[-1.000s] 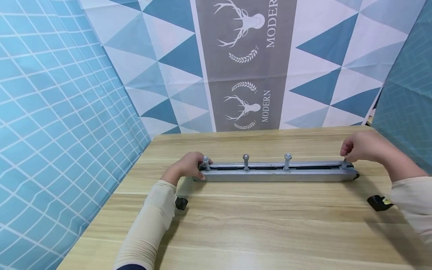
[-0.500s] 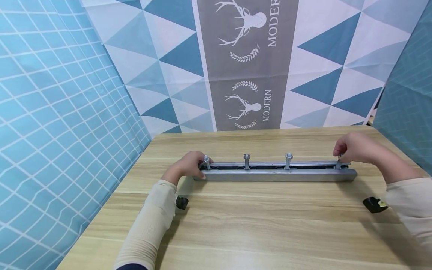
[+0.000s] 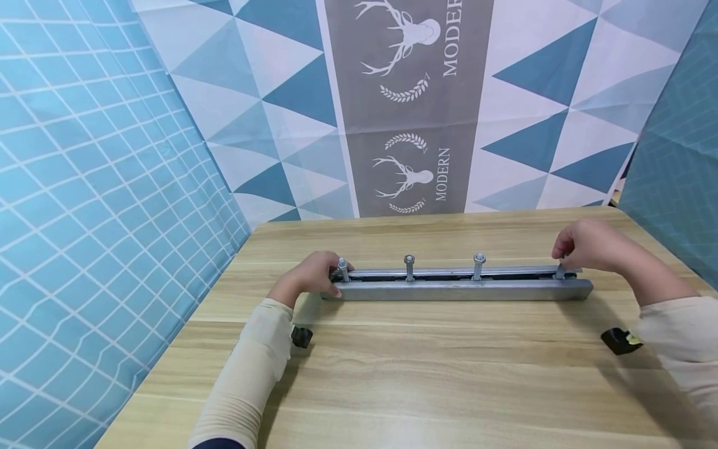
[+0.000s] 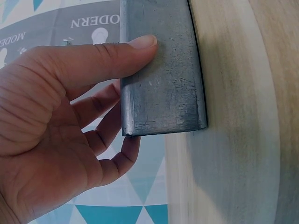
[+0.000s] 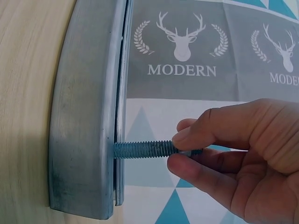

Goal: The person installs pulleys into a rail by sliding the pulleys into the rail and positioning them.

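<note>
A long grey metal channel rail (image 3: 449,291) lies across the table, its slot facing up. Three bolts (image 3: 478,267) stand upright in the slot, spaced apart. My left hand (image 3: 314,274) grips the rail's left end, with the thumb (image 4: 135,51) on the front face and the fingers behind it. Near the right end, my right hand (image 3: 594,246) pinches the top of another threaded bolt (image 5: 145,150) between thumb and fingertips. That bolt sticks straight out of the slot. Its lower end is hidden inside the rail.
The rail rests on a wood-grain table (image 3: 426,374). Behind it hangs a patterned cloth (image 3: 415,112), with a blue checked cloth (image 3: 84,187) on the left. Black wrist-worn pieces (image 3: 619,341) show below both forearms.
My right hand has moved a little left, and the pinched bolt has slid left along the slot with it. My left hand keeps its hold on the rail.
</note>
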### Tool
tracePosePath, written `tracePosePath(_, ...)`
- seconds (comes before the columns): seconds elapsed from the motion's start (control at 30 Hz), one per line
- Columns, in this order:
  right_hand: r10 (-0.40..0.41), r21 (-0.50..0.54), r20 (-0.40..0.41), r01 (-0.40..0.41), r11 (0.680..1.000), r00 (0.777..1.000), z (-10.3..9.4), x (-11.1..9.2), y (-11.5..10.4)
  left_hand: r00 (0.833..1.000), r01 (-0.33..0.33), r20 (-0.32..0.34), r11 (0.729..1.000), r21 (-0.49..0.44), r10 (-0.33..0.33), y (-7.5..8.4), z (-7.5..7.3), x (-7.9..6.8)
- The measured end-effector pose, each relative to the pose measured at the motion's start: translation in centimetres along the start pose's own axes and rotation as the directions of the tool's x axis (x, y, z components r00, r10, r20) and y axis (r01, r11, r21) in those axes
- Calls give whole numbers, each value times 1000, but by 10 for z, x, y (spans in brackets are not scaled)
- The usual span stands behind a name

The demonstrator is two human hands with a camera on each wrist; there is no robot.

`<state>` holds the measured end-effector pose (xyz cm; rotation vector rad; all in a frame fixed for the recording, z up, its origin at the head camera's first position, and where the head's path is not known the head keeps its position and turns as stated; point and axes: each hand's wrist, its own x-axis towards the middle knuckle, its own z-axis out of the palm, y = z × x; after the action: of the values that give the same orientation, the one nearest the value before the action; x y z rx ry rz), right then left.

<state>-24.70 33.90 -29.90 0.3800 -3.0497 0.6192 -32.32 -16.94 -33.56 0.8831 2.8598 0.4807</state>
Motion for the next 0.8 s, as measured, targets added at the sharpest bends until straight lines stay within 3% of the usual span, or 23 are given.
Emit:
tracePosePath(0.47,-6,-5,-12,6,1000,1000,3,2,-7,1000,-1,-5,1000,-13,1,-1,-1,-1)
tracePosePath(0.8,-51,-74,-74,46,996,996,10,-14,-2,999,-40,5,999,-21,40,2,3,1)
